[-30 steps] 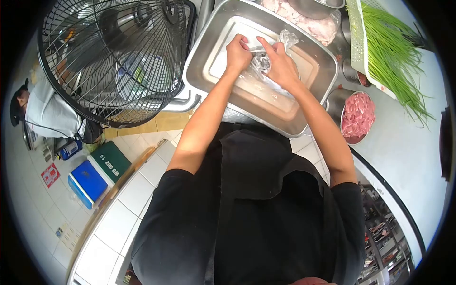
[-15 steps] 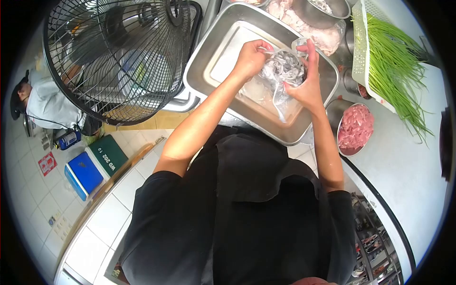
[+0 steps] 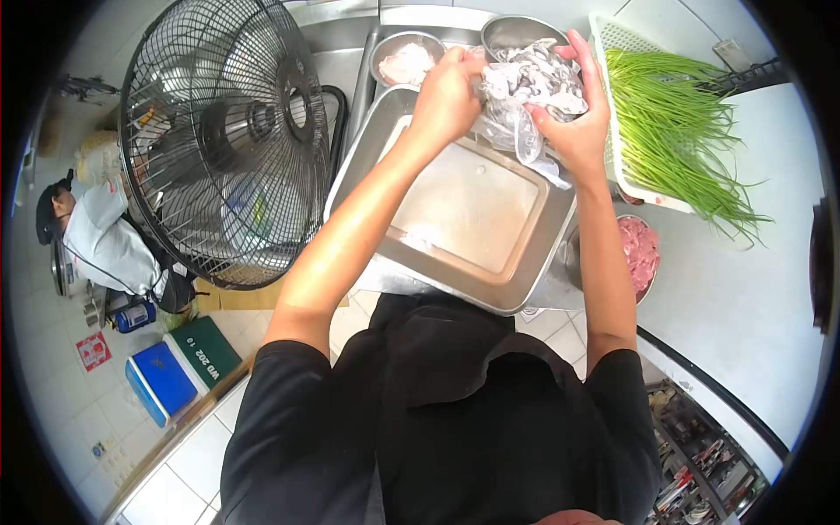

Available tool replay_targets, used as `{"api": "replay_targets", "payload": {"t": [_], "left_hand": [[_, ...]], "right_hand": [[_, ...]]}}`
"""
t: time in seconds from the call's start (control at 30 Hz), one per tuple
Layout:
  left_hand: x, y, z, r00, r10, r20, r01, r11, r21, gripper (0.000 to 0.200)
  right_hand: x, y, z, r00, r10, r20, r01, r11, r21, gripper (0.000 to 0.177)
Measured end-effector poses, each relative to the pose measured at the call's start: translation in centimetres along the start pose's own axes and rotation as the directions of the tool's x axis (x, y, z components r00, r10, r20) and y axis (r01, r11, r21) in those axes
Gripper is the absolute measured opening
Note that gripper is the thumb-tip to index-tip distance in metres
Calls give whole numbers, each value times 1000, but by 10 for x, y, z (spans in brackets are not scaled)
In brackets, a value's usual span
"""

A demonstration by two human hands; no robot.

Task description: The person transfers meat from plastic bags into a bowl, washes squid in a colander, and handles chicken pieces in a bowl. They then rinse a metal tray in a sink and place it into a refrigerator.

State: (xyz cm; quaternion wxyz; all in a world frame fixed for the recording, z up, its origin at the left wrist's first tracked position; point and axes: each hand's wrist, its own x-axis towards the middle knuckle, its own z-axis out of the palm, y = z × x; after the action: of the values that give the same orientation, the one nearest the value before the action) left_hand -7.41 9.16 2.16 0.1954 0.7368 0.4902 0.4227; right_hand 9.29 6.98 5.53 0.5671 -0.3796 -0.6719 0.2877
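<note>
Floor tiles (image 3: 560, 339) show below the steel pan (image 3: 472, 206); the plastic bag of grey strips (image 3: 531, 86) has shifted to its far rim, beside a steel bowl (image 3: 516, 32), left hand (image 3: 448, 98) pinching, right hand (image 3: 579, 136) cupping it.

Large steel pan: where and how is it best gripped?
Probably by the rim at its two short sides, both at once, coming from outside: the steel pan is wide and open, its walls rise to that rim, and its flat floor offers nothing to pinch.
</note>
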Motion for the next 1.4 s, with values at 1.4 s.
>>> {"api": "replay_targets", "payload": {"t": [1.4], "left_hand": [[-133,-54,2,923,-331,199,356,929,-106,55]], "right_hand": [[-38,60,-46,801,598,-4,-439,592,676,57]]}}
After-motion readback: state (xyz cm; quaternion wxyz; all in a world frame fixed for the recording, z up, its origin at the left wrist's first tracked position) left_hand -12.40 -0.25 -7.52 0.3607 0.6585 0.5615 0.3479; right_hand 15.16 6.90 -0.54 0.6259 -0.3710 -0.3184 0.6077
